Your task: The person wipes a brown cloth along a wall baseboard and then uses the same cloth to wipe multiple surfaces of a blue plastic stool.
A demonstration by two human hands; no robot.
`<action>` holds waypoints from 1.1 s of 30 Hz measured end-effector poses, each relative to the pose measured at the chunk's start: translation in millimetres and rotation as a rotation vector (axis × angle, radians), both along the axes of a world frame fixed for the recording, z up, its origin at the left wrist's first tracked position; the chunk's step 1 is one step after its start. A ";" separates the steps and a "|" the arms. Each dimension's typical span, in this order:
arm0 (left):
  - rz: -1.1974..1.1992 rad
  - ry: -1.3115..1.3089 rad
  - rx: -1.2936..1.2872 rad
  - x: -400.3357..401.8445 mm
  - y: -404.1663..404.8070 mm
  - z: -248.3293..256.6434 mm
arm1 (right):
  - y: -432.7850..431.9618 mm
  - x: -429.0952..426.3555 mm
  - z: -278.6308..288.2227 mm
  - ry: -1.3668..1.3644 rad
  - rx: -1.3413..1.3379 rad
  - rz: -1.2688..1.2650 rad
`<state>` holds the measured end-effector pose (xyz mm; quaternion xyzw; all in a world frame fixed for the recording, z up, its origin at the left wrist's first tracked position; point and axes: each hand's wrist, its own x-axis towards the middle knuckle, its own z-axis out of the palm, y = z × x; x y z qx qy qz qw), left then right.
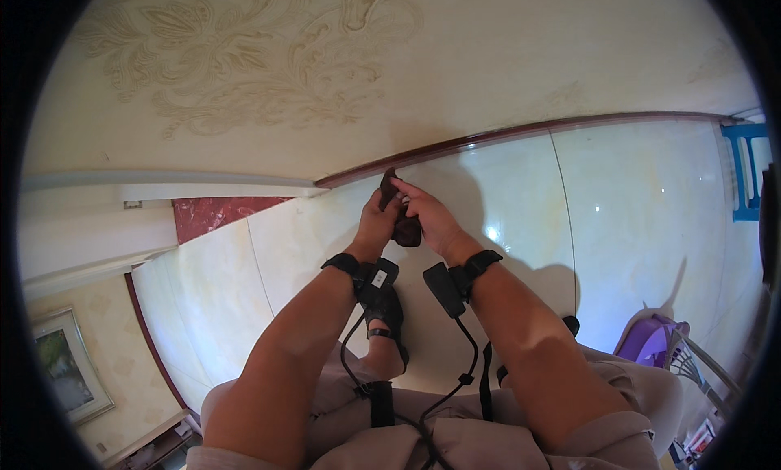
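Both my hands meet in front of me, low over the tiled floor and close to the wall's foot. A dark brown cloth is bunched between them, one end sticking up past the fingers and a rounded fold hanging below. My left hand grips the cloth from the left side. From the right, my right hand pinches it, index finger stretched along the upper end. Part of the cloth is hidden behind the fingers. Black devices are strapped to both wrists, with cables running down to my lap.
A dark red skirting board runs along the cream patterned wall. To the right are a purple plastic item, a metal-framed object and a blue plastic stool. A red marble threshold lies at the left doorway. My shoe stands below my hands.
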<state>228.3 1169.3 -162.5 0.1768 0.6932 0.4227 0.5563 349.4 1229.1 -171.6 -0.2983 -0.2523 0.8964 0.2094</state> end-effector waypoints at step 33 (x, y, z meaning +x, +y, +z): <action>-0.181 0.652 0.138 -112.7 6.4 -145.6 | 24.1 11.3 22.4 -0.011 -0.212 -0.103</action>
